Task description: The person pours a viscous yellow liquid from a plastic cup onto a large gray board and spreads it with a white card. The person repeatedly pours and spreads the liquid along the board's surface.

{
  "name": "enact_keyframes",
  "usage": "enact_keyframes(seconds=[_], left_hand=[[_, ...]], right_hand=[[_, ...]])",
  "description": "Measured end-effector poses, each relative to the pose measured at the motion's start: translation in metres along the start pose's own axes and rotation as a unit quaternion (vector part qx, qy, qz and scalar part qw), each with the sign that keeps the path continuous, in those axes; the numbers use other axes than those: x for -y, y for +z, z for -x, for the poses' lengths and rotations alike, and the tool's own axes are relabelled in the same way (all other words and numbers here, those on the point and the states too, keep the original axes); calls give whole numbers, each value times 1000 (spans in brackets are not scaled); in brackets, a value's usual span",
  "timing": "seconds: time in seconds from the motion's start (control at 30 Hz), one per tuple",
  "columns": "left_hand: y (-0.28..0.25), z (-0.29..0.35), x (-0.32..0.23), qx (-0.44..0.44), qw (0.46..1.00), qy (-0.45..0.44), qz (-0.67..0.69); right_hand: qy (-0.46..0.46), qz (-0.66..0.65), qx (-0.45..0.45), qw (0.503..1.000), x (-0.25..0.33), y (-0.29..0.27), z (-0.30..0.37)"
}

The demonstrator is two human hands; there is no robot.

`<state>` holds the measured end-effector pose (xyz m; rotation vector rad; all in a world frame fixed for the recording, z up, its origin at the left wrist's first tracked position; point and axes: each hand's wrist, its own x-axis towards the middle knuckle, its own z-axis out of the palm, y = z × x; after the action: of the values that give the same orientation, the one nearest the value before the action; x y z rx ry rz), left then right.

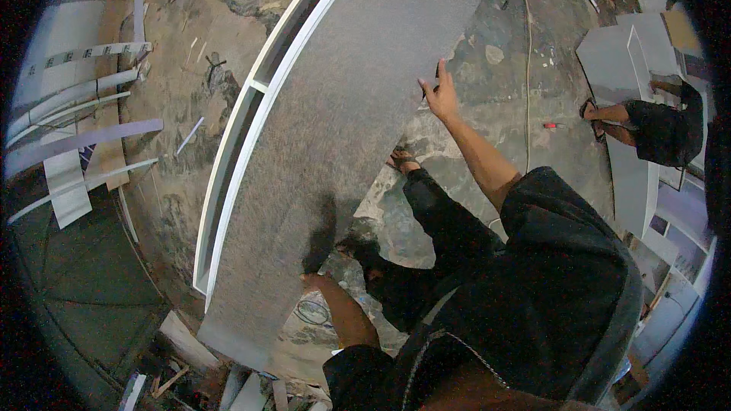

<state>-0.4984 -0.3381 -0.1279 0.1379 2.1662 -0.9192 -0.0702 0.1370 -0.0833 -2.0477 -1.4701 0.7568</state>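
Observation:
A long panel (327, 106) with a speckled grey-brown face stretches diagonally in front of me. Along its far left side runs a white frame (255, 90) with narrow open slots. My left hand (312, 281) is at the panel's near edge, low in the view; its fingers are hidden in dark shadow. Higher up, beside the same edge, my right hand (441, 99) has its thumb and fingers spread apart. Small dark patches show beside its fingers; I cannot make out whether they are shadow or an object.
A cable (527, 68) runs along the stained floor (487, 129). A small red object (551, 125) lies near another person (662, 129) at right, beside grey boards (609, 68). White and lilac strips (91, 141) lie at left above a dark sheet (76, 289). Scrap pieces (179, 384) litter the lower left.

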Motion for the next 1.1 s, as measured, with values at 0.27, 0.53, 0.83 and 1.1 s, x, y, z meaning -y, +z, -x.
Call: enact_keyframes(seconds=[0.27,0.53,0.83,1.1], left_hand=[[-5,1,-1,6,1000,-1,27],[-2,-7,-2,-13,1000,15,-5],[-11,-26,15,-47,998,25,-26],[-56,51,-2,97,994,-3,-40]], right_hand=[[-74,-21,-61,995,-8,23,-8],[2,26,-18,999,-26,9,-8],[38,-52,14,998,6,24,-5],[25,60,33,997,-6,6,3]])
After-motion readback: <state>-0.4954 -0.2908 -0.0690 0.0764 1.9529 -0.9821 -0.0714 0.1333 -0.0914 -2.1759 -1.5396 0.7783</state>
